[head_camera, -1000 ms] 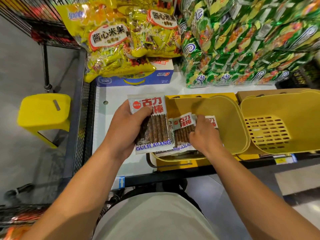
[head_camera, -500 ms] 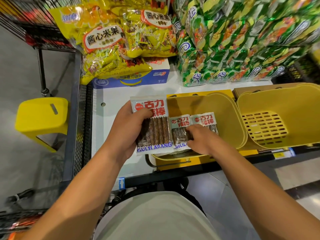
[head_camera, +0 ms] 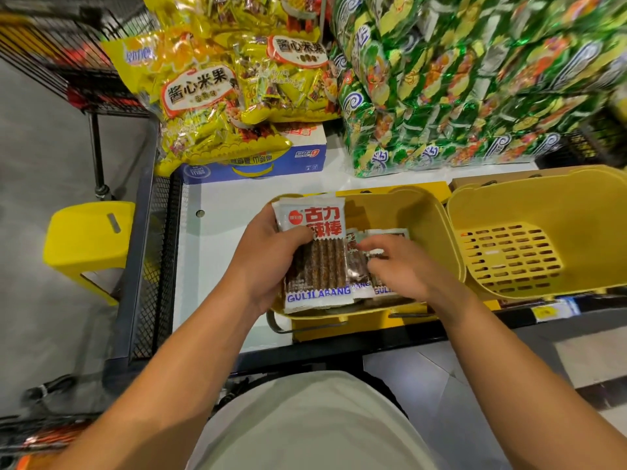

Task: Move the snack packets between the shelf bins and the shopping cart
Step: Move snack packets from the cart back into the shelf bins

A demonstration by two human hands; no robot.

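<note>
Two hands work over the nearer yellow bin [head_camera: 420, 218] in my head view, the only view I have. My left hand [head_camera: 268, 266] holds a snack packet [head_camera: 314, 256] of dark sticks upright at the bin's left rim, thumb curled across its front and fingers behind it, so that grip is closed around the packet. My right hand [head_camera: 400, 266] reaches down into the same bin, fingers bent over two smaller packets [head_camera: 364, 262] that lie just right of the held one; the fingertips touch their fronts, but I cannot tell whether this grip has closed on them.

The bin sits on a white shelf [head_camera: 224, 252], near its front edge. A second yellow bin [head_camera: 543, 212] with a slotted wall stands just to the right, touching the first. At the far side of the shelf, yellow rice-cracker bags [head_camera: 203, 106] rest on a blue box [head_camera: 271, 164], with a big pile of green snack bags [head_camera: 475, 79] to their right. On the floor to the left stands a yellow stool [head_camera: 88, 239] beside a black wire mesh panel [head_camera: 156, 266]. My pale shirt [head_camera: 305, 425] fills the near edge.
</note>
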